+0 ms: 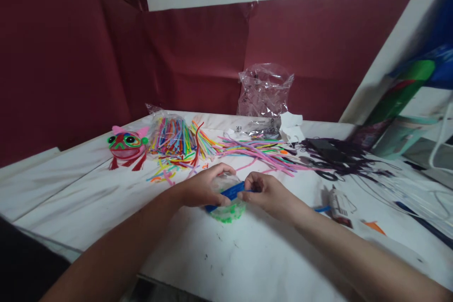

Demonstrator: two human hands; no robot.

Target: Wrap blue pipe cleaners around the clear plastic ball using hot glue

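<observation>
My left hand (207, 188) curls around the left side of a round, see-through piece (223, 181), its thumb pressing on a blue strip (233, 192) that lies slantwise across it. The strip looks like fuzzy pipe cleaners laid side by side, though blur hides the detail. With thumb and fingers closed, my right hand (265, 193) pinches the strip's upper right end. Bright green fuzz (229, 212) covers the lower edge of the round piece. Both hands are just above the white table (269, 255), near its middle.
A pink and red animal-face craft (127, 146) stands at left beside a bag of colored pipe cleaners (173, 134). Loose pipe cleaners (258, 151) spread behind my hands. To the right are a glue gun (339, 205), dark purple strands (339, 155) and an orange piece (374, 227).
</observation>
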